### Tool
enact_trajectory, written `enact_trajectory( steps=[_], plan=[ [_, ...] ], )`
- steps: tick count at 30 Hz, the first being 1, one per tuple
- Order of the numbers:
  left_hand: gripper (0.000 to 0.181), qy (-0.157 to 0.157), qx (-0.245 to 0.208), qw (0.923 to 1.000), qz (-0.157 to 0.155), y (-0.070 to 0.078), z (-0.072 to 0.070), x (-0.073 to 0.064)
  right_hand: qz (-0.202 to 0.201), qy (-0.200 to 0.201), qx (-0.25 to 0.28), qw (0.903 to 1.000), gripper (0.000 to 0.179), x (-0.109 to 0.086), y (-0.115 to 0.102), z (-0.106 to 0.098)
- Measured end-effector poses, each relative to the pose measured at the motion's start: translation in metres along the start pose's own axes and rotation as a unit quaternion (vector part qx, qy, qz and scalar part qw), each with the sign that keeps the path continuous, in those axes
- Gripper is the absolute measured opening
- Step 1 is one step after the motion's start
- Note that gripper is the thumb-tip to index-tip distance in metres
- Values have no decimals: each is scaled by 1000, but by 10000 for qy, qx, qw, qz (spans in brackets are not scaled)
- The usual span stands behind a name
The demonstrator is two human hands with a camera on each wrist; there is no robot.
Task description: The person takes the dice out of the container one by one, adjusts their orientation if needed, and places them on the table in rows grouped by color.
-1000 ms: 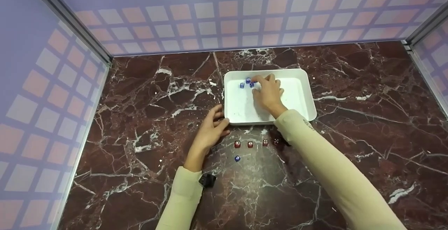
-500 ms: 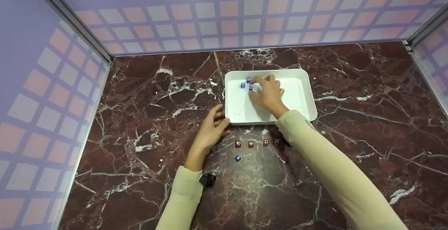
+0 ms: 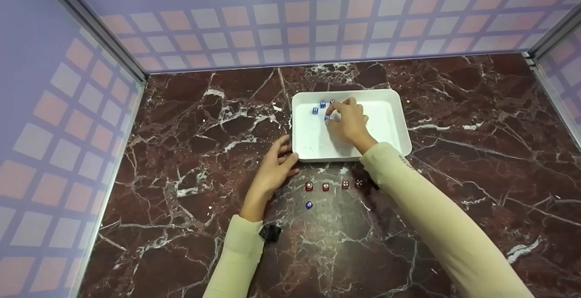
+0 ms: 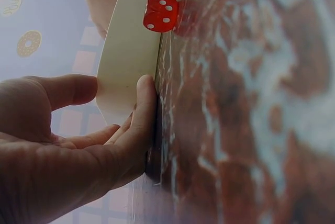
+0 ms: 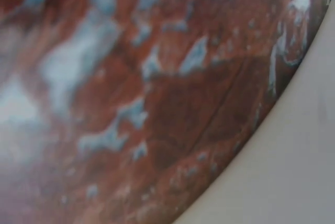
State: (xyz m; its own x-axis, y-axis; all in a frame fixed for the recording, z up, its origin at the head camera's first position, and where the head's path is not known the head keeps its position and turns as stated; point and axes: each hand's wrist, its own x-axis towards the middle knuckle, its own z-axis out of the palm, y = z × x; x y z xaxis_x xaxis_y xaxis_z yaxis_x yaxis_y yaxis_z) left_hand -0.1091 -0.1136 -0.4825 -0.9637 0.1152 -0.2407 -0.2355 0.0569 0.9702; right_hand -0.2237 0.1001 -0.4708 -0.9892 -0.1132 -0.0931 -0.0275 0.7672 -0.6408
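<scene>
In the head view my right hand [image 3: 349, 120] is inside the white tray [image 3: 390, 149], thumb and index finger pinching a blue die [image 3: 327, 117]. Just beyond those fingers, other blue dice [image 3: 315, 110] lie on the tray floor near its back left. My left hand [image 3: 273, 167] rests at the tray's front left corner, its fingers relaxed. The left wrist view has the thumb [image 4: 78, 89] touching the tray's rim and the other fingers lying along its outer wall [image 4: 128, 41]. No hand shows in the right wrist view.
In front of the tray, several red dice [image 3: 326, 187] stand in a row on the dark red marbled table [image 3: 190, 153]. A single blue die [image 3: 309, 205] sits closer to me, below the leftmost red one. Patterned panels [image 3: 272, 21] enclose the back and sides.
Inside the tray, my right thumb and index finger have closed on one blue die and drawn it slightly toward me, away from the others. My left hand stays in place.
</scene>
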Motion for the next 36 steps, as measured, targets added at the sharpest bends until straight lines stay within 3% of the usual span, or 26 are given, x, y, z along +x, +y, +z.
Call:
enact_trajectory(
  steps=[5, 14, 20, 29, 36],
  plan=[
    [64, 20, 5, 10000, -49, -2, 0, 2, -383, -213, 61, 9990, 21, -3, 5, -7],
    [64, 9, -13, 10000, -80, -2, 2, 2, -699, -421, 539, 9952, 18, -20, 13, -14],
    [63, -20, -41, 10000, -70, -4, 2, 1, -1145, -501, 901, 9881, 20, -40, 7, -17],
    [64, -77, -44, 10000, -6, -1, 2, 0, -1596, -732, 842, 9809, 21, -80, -3, -32],
    [65, -26, -93, 9999, -43, 1, 0, 0, -1933, -930, 910, 9725, 20, -112, -3, -32]
  ],
)
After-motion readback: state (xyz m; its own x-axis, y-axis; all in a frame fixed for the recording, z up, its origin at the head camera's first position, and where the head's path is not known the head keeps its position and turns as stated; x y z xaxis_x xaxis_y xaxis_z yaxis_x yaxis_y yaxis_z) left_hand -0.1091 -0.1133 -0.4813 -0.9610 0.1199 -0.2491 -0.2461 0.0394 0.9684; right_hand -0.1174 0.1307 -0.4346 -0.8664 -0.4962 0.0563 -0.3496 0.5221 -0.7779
